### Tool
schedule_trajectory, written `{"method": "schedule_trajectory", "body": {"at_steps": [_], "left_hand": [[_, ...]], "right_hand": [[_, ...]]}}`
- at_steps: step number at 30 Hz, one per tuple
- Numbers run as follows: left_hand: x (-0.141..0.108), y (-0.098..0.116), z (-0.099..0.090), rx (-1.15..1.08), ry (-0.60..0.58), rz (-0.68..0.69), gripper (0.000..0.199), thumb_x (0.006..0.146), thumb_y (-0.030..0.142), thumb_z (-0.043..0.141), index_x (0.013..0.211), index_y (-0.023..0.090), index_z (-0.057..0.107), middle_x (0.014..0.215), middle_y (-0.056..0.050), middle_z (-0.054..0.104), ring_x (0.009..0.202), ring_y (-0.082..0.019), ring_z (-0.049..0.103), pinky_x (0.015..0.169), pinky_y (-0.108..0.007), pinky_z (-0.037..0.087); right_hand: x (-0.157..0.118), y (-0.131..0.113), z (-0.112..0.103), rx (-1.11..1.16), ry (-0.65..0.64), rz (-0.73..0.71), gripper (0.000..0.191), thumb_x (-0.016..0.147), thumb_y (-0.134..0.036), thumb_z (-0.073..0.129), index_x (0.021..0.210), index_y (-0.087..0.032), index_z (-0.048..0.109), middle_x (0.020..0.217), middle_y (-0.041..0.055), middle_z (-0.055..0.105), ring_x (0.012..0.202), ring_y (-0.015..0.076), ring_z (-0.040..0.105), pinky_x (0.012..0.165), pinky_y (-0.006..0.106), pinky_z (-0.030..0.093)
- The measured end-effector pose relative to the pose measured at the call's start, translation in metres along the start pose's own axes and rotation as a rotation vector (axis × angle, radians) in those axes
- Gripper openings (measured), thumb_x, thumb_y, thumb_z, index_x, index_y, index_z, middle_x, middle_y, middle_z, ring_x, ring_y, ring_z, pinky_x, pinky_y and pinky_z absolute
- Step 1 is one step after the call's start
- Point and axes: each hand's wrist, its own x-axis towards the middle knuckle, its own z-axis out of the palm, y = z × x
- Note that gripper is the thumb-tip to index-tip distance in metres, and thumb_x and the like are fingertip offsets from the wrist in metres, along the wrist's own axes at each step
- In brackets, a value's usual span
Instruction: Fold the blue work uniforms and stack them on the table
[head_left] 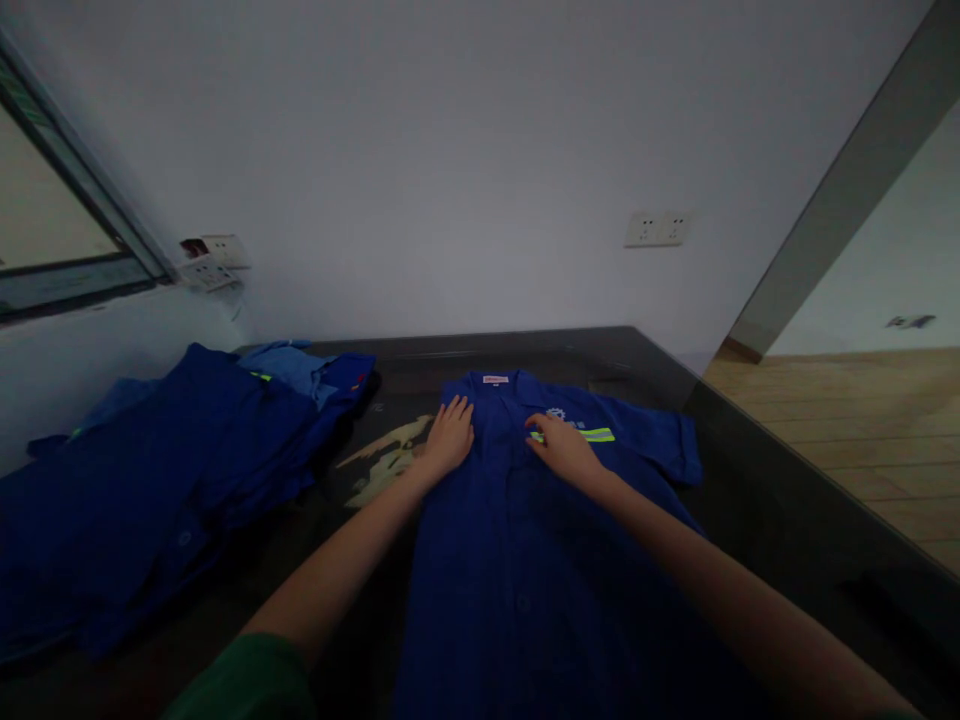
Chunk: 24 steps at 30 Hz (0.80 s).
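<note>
A dark blue short-sleeved work shirt (510, 520) lies front up on the dark table, its collar away from me. It has a white neck label, a pale chest logo and a yellow-silver reflective stripe (598, 435). My left hand (451, 432) rests flat on the shirt's left edge near the shoulder, fingers stretched out. My right hand (561, 444) is over the chest by the stripe, its fingers bent and apart, with nothing seen in them. One sleeve (667, 440) spreads out to the right. On the left side no sleeve shows.
A heap of blue garments (172, 470) lies at the left of the dark glossy table (750, 500). A pale patterned patch (390, 460) shows on the tabletop beside the shirt. Behind stands a white wall with sockets (657, 230). A dark object (907, 610) is at lower right.
</note>
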Motion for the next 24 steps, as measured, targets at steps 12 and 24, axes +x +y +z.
{"method": "schedule_trajectory", "body": {"at_steps": [12,24], "left_hand": [[0.056,-0.044,0.039,-0.056,-0.184,-0.267,0.060,0.096,0.044,0.023,0.150,0.018,0.027,0.157,-0.006,0.019,0.145,-0.023,0.016,0.117,-0.049,0.015],[0.093,-0.085,0.032,-0.218,0.042,-0.305,0.029,0.089,0.028,0.047,0.112,0.026,0.064,0.123,-0.009,0.058,0.119,-0.030,0.047,0.095,-0.049,0.041]], "right_hand": [[0.059,0.030,0.060,0.151,0.053,0.077,0.027,0.082,-0.011,0.057,0.107,-0.022,0.060,0.069,-0.0022,0.061,0.066,0.0148,0.058,0.064,0.024,0.038],[0.046,0.027,0.042,0.370,0.133,0.007,0.022,0.078,-0.016,0.056,0.099,-0.020,0.064,0.071,-0.0023,0.055,0.060,0.0122,0.050,0.062,0.024,0.038]]}}
